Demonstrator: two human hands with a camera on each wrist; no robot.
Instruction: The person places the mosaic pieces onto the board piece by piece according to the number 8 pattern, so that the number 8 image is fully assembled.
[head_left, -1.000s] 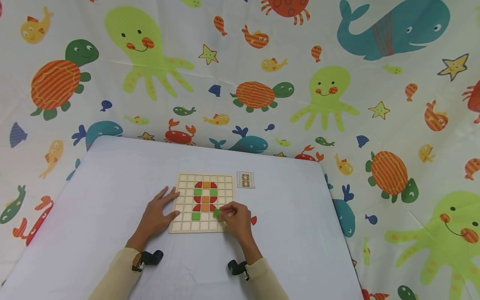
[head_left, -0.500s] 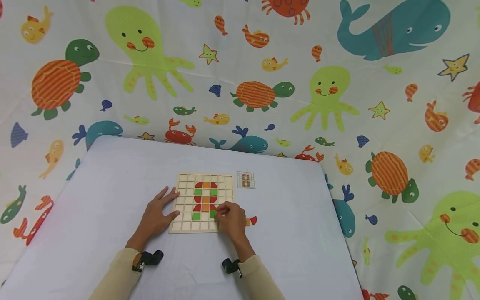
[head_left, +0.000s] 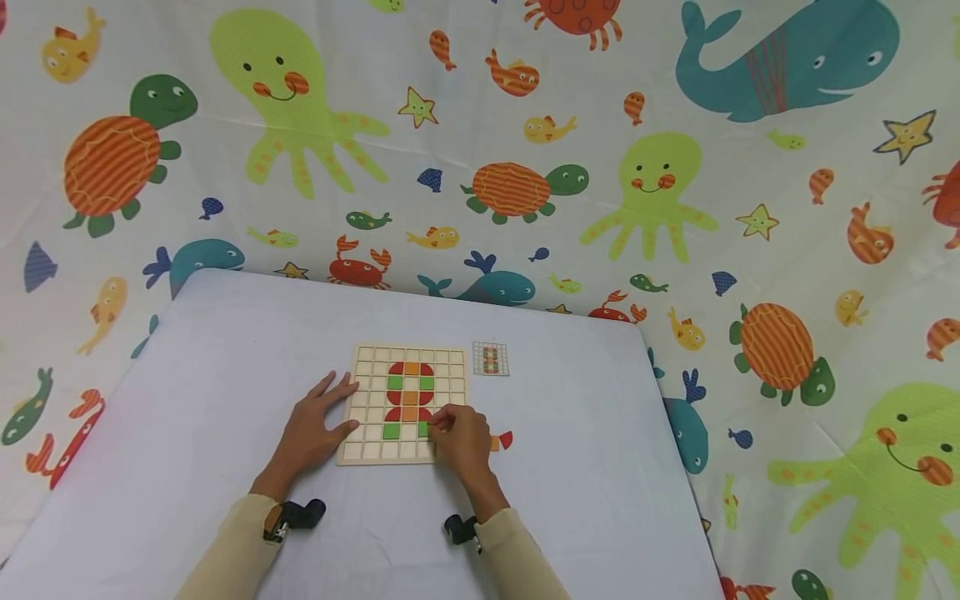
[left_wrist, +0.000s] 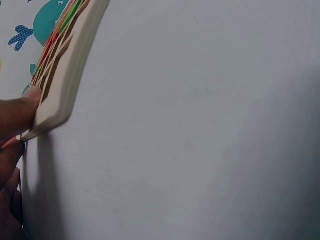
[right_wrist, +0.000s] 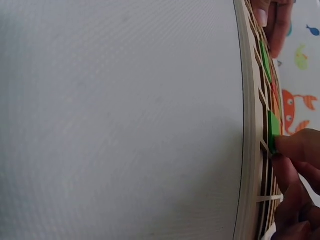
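Observation:
A light wooden grid board (head_left: 367, 452) lies on the table, with red, orange and green tiles set in its middle columns. My left hand (head_left: 311, 421) rests at the board's left edge, fingers spread, thumb and fingertip touching the rim. Over the lower right part of the pattern, my right hand (head_left: 461, 437) pinches a green square tile (right_wrist: 273, 127) between thumb and finger, right at a cell below the red and orange row. A second green tile (head_left: 391, 431) sits in that same row, farther left. The right fingers partly cover the pinched tile.
Right of the board's top corner lies a small printed pattern card (head_left: 491, 359). Loose on the table beside my right hand are a red rounded piece (head_left: 507, 439) and an orange tile (head_left: 494, 443), partly hidden. A sea-animal print curtain (head_left: 510, 100) hangs behind the table.
My right hand has moved slightly left, bringing the green tile from a tilted position down to the cell. The loose orange tile has come into view behind it. My left hand stays put.

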